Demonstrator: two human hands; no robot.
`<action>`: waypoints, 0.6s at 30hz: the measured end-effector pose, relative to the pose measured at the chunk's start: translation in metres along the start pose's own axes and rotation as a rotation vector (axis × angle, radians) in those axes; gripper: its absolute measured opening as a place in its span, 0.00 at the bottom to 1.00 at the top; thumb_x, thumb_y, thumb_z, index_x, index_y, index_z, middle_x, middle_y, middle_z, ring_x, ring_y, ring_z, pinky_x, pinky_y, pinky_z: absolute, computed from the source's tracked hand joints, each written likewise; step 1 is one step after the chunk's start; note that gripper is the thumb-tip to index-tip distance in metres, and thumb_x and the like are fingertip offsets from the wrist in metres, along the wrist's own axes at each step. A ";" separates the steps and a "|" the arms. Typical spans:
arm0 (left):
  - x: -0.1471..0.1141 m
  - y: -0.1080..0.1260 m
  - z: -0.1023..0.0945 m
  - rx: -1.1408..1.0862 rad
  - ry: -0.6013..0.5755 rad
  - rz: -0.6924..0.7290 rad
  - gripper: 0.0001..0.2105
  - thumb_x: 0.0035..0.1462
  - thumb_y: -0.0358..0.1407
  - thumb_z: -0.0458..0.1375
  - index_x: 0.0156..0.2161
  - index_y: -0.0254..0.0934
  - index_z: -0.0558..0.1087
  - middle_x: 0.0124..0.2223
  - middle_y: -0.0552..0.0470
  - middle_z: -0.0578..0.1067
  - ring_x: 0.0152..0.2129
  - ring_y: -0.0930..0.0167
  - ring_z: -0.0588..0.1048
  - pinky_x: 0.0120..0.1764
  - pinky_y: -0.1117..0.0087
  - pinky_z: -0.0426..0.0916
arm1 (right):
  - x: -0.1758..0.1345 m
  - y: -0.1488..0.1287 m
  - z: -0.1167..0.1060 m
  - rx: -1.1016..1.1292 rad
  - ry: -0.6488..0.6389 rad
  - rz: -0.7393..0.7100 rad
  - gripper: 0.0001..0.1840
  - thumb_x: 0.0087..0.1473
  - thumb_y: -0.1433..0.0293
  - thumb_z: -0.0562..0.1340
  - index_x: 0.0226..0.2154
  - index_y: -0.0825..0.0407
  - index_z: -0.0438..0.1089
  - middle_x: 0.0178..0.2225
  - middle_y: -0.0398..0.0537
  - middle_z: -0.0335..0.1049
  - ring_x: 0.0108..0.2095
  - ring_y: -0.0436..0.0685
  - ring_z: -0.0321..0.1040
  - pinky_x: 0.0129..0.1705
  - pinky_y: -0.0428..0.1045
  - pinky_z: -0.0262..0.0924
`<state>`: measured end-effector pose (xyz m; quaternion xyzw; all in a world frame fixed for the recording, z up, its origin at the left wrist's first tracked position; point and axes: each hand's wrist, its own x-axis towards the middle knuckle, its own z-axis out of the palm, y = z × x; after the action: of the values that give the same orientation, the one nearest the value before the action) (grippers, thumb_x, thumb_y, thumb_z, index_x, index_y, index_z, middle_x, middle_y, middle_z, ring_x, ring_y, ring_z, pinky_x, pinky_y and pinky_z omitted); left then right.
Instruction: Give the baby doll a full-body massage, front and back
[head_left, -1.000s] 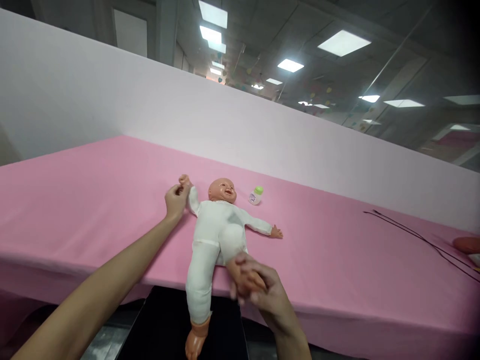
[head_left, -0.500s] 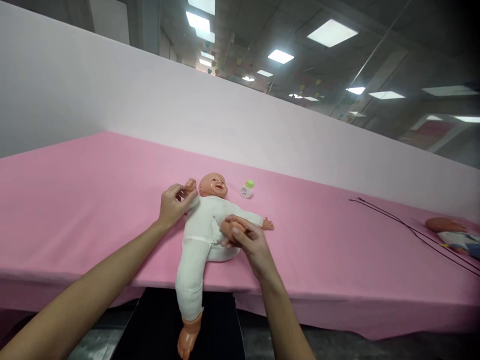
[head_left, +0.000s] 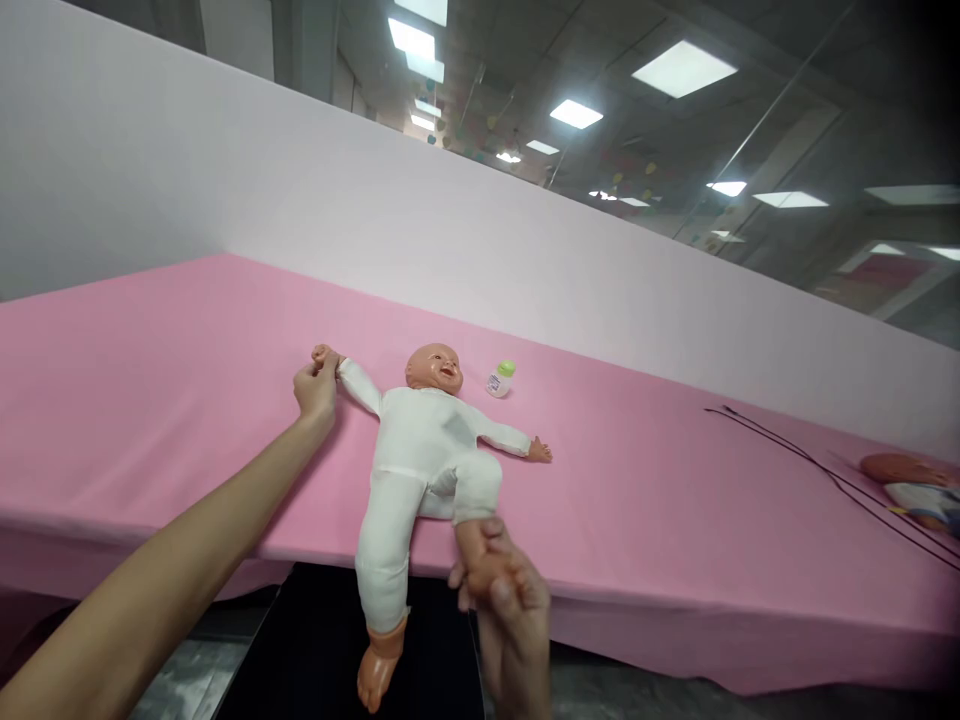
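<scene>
A baby doll in a white cloth suit lies on its back on the pink-covered table, its head towards the wall. My left hand is closed around the doll's hand at the left, with that arm stretched outward. Lower down, my right hand grips the doll's foot at the end of its bent leg, slightly blurred. The doll's other leg hangs over the front edge, its bare foot pointing down. Its other arm lies outstretched to the right, touched by neither hand.
A small bottle with a green cap stands beside the doll's head. Black cables run across the pink cloth at the right, near a second doll. A white partition rises behind the table.
My left hand has drawn the doll's arm outward to the left. My right hand has pulled the doll's foot down towards the table's front edge, unfolding the leg somewhat.
</scene>
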<state>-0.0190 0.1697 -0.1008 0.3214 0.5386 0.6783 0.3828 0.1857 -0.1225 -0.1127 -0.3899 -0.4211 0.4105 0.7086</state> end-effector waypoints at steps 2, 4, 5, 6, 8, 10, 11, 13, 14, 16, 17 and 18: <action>-0.003 0.001 0.001 0.019 -0.026 0.053 0.15 0.55 0.47 0.61 0.26 0.40 0.67 0.26 0.56 0.68 0.24 0.72 0.66 0.27 0.71 0.60 | -0.014 0.005 0.001 -0.018 0.015 0.005 0.18 0.51 0.56 0.75 0.40 0.48 0.80 0.43 0.54 0.76 0.28 0.57 0.73 0.26 0.51 0.68; -0.013 0.005 0.003 0.034 -0.076 0.206 0.16 0.57 0.48 0.61 0.26 0.39 0.67 0.26 0.56 0.68 0.25 0.72 0.67 0.29 0.71 0.62 | -0.012 -0.003 0.006 -0.043 0.059 0.010 0.18 0.52 0.56 0.74 0.41 0.50 0.80 0.41 0.54 0.77 0.28 0.56 0.73 0.27 0.50 0.68; -0.019 0.008 0.004 0.044 -0.102 0.298 0.15 0.58 0.47 0.61 0.28 0.39 0.68 0.27 0.56 0.69 0.26 0.71 0.68 0.31 0.71 0.63 | -0.005 -0.011 0.009 -0.060 0.080 0.014 0.19 0.53 0.56 0.74 0.42 0.51 0.80 0.38 0.53 0.77 0.29 0.57 0.73 0.28 0.51 0.69; -0.025 0.010 0.005 0.063 -0.130 0.389 0.14 0.59 0.46 0.61 0.29 0.38 0.69 0.28 0.55 0.71 0.27 0.71 0.69 0.32 0.71 0.64 | 0.006 -0.020 0.013 -0.081 0.094 0.024 0.20 0.54 0.55 0.73 0.43 0.52 0.80 0.34 0.52 0.77 0.29 0.57 0.73 0.31 0.51 0.70; -0.034 0.012 0.005 0.123 -0.212 0.545 0.12 0.60 0.45 0.61 0.33 0.38 0.72 0.31 0.54 0.74 0.29 0.71 0.71 0.33 0.71 0.65 | 0.035 -0.034 0.021 -0.125 0.096 0.063 0.23 0.53 0.55 0.74 0.45 0.53 0.79 0.38 0.52 0.77 0.31 0.58 0.76 0.31 0.50 0.71; -0.040 0.012 0.003 0.212 -0.328 0.676 0.10 0.60 0.43 0.62 0.35 0.38 0.73 0.32 0.54 0.74 0.28 0.70 0.71 0.32 0.70 0.65 | 0.065 -0.038 0.029 -0.165 0.064 0.095 0.24 0.51 0.55 0.75 0.45 0.53 0.80 0.43 0.52 0.77 0.31 0.58 0.77 0.30 0.50 0.72; -0.042 0.010 0.002 0.261 -0.399 0.744 0.10 0.60 0.43 0.63 0.34 0.38 0.72 0.30 0.54 0.73 0.26 0.71 0.71 0.31 0.70 0.64 | 0.078 -0.036 0.033 -0.179 0.045 0.106 0.24 0.50 0.55 0.75 0.44 0.53 0.80 0.43 0.52 0.77 0.31 0.58 0.78 0.31 0.50 0.72; -0.045 0.007 0.000 0.349 -0.557 0.901 0.11 0.61 0.43 0.63 0.33 0.39 0.72 0.29 0.55 0.71 0.25 0.71 0.69 0.31 0.69 0.62 | 0.098 -0.029 0.040 -0.199 0.002 0.120 0.23 0.49 0.55 0.76 0.42 0.53 0.81 0.39 0.49 0.77 0.31 0.57 0.78 0.34 0.50 0.73; -0.046 0.006 0.000 0.386 -0.627 0.974 0.11 0.62 0.43 0.62 0.33 0.39 0.72 0.29 0.55 0.70 0.26 0.70 0.68 0.31 0.68 0.62 | 0.103 -0.025 0.043 -0.210 -0.022 0.128 0.23 0.49 0.55 0.76 0.42 0.53 0.81 0.38 0.48 0.77 0.31 0.57 0.78 0.36 0.50 0.74; -0.049 0.004 0.000 0.433 -0.713 1.062 0.11 0.63 0.44 0.61 0.35 0.39 0.72 0.30 0.54 0.71 0.27 0.69 0.68 0.32 0.68 0.61 | 0.105 -0.022 0.045 -0.229 -0.067 0.140 0.22 0.49 0.56 0.76 0.42 0.52 0.82 0.40 0.47 0.77 0.33 0.56 0.78 0.40 0.51 0.75; -0.049 0.004 0.001 0.438 -0.712 1.062 0.10 0.63 0.44 0.61 0.35 0.39 0.72 0.30 0.54 0.71 0.27 0.69 0.68 0.32 0.68 0.61 | 0.102 -0.022 0.045 -0.231 -0.088 0.146 0.22 0.48 0.57 0.76 0.43 0.51 0.82 0.44 0.48 0.77 0.34 0.57 0.78 0.42 0.52 0.75; -0.049 0.004 0.002 0.429 -0.685 1.030 0.10 0.63 0.43 0.61 0.35 0.39 0.71 0.31 0.54 0.71 0.27 0.69 0.68 0.32 0.68 0.61 | 0.097 -0.024 0.043 -0.223 -0.098 0.149 0.22 0.48 0.57 0.77 0.44 0.50 0.82 0.49 0.49 0.76 0.35 0.57 0.78 0.43 0.53 0.75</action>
<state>0.0063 0.1276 -0.0975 0.8053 0.2870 0.5116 0.0862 0.1825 -0.0345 -0.0495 -0.4761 -0.4681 0.4309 0.6071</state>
